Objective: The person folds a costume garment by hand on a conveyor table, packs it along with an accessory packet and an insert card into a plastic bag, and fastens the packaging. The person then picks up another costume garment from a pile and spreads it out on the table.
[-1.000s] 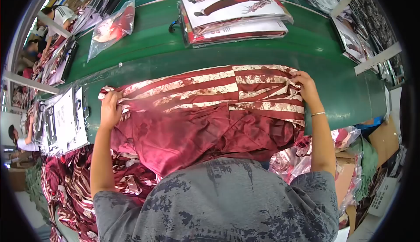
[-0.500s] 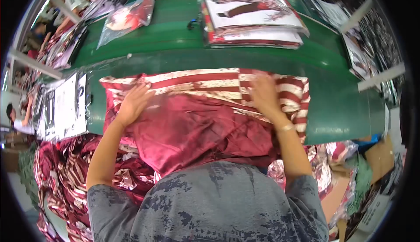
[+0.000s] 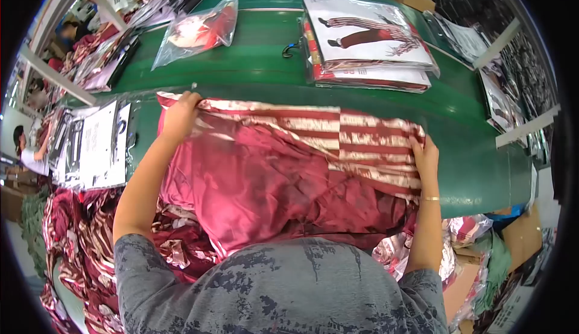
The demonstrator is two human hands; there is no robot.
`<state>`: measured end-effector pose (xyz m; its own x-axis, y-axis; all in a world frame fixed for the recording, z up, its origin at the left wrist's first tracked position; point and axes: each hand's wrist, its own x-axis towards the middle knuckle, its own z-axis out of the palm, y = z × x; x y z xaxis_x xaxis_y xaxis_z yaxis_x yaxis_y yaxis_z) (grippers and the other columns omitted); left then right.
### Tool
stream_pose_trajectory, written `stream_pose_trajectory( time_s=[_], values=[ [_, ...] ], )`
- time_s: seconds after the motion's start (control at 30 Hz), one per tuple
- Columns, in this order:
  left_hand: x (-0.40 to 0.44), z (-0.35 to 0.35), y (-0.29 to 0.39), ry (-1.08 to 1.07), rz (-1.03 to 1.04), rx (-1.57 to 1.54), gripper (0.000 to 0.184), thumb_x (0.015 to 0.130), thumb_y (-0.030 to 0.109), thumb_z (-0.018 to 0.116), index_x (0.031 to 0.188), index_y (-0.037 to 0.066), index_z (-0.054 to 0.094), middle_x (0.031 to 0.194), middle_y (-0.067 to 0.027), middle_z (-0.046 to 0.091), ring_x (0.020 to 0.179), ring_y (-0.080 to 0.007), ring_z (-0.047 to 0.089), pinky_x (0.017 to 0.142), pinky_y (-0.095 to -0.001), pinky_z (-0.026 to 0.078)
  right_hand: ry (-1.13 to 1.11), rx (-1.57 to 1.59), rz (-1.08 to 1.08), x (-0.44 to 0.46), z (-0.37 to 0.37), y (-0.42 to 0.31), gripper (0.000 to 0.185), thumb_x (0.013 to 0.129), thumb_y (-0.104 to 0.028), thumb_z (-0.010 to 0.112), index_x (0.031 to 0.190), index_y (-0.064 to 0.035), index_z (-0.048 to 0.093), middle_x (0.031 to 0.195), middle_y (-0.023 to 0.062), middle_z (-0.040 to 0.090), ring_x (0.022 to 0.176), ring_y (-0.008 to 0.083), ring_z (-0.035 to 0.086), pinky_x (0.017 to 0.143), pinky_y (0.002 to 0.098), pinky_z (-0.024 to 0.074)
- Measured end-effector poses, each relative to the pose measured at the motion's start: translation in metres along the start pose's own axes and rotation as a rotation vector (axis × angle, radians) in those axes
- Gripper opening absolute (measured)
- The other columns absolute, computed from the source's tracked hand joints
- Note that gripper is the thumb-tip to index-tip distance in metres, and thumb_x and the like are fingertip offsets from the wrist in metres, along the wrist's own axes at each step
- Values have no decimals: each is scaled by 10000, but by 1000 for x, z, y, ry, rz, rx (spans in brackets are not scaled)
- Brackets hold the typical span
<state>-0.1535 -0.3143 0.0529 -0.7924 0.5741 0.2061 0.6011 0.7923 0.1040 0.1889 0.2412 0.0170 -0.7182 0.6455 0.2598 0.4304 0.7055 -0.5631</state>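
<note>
A satin garment (image 3: 253, 183) lies across the near side of the green table, plain maroon toward me and striped maroon and cream along its far edge. My left hand (image 3: 182, 117) is closed on its far left corner, with a fold of cloth bunched by the fingers. At the right end, my right hand (image 3: 426, 156) pinches the striped edge. Between the hands the cloth is spread, creased in the maroon part. Its near edge falls over the table side against my shirt, where part of it is hidden.
A stack of packaged costumes (image 3: 371, 38) and a clear bag (image 3: 199, 32) with a red and white item lie farther back on the green table (image 3: 259, 53). Bagged packs (image 3: 93, 144) stand at left. Piled striped garments (image 3: 90, 237) lie below. A person (image 3: 33, 153) is at far left.
Both hands lay flat on the striped cloth before. The left has moved to the far left corner and closed; the right has slid right to the garment's end and closed on its edge.
</note>
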Motion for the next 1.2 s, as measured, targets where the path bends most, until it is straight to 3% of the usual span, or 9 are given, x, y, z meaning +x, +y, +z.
stream_pose_trajectory(
  time_s=[0.1, 0.2, 0.33, 0.5, 0.63, 0.77, 0.9, 1.03, 1.2],
  values=[
    [2, 30, -15, 77, 27, 151, 250, 876, 85, 590, 1121, 133, 579, 1053, -80, 597, 890, -355, 668, 683, -471, 549, 220, -184, -157, 21, 20, -27, 450, 928, -416, 675, 1055, 15, 645, 875, 258, 681, 821, 465, 651, 695, 490, 517],
    [-3, 26, -9, 29, 85, 195, 523, 861, 51, 580, 1360, 197, 516, 1278, -95, 566, 949, -337, 691, 703, -449, 581, -101, -365, 11, 34, 30, -24, 502, 935, -419, 667, 1200, 6, 625, 1065, 252, 687, 967, 428, 664, 807, 448, 542],
    [6, -23, 13, -11, 227, 15, 738, 832, 62, 625, 1512, 254, 410, 1532, -113, 432, 1042, -362, 675, 753, -424, 596, 101, 212, -111, 20, 13, 1, 607, 962, -251, 676, 1456, 17, 445, 1424, 219, 545, 1287, 337, 565, 1024, 405, 470],
    [50, -15, 75, -510, 53, -763, 793, 991, 418, 588, 1578, 10, 245, 1636, -212, 251, 1502, -318, 290, 1220, -381, 232, 162, 214, 30, -75, -45, 12, 542, 953, -180, 690, 1421, 4, 487, 1373, 171, 573, 1166, 278, 606, 1000, 374, 475],
    [61, 2, 200, -523, 535, -466, 732, 996, 451, 551, 1532, -3, 346, 1604, -214, 319, 1504, -339, 268, 1229, -403, 191, 224, -123, -18, -156, -69, 1, 596, 873, -224, 777, 1354, 12, 516, 1232, 160, 607, 1055, 292, 624, 911, 373, 503],
    [54, 40, 312, -326, 738, -404, 872, 927, 658, 528, 1553, 78, 348, 1598, -234, 312, 1502, -370, 263, 1223, -544, 158, 136, -31, 240, -205, -69, 11, 462, 740, -336, 886, 1019, -30, 680, 813, 77, 663, 654, 223, 636, 615, 350, 516],
    [36, 91, 367, -196, 747, -338, 801, 930, 649, 528, 1554, 171, 372, 1591, -217, 331, 1498, -363, 278, 1207, -587, 169, -131, -29, 488, -230, -67, 6, 543, 752, -419, 858, 1058, -4, 689, 978, 159, 721, 799, 293, 711, 702, 385, 546],
    [25, 104, 371, -103, 778, -198, 766, 934, 637, 527, 1546, 195, 394, 1582, -208, 347, 1492, -359, 290, 1193, -605, 184, -86, 173, 119, -254, -14, 45, 516, 838, -321, 787, 1168, 38, 618, 1208, 267, 639, 1177, 389, 604, 1017, 416, 455],
    [25, 105, 368, -90, 785, -189, 742, 937, 624, 531, 1543, 217, 399, 1580, -196, 351, 1495, -346, 282, 1189, -600, 193, 242, 796, 549, -266, -14, 105, 261, 1004, -182, 564, 1175, 11, 606, 1140, 89, 645, 1055, 157, 582, 925, 302, 463]
  ],
)
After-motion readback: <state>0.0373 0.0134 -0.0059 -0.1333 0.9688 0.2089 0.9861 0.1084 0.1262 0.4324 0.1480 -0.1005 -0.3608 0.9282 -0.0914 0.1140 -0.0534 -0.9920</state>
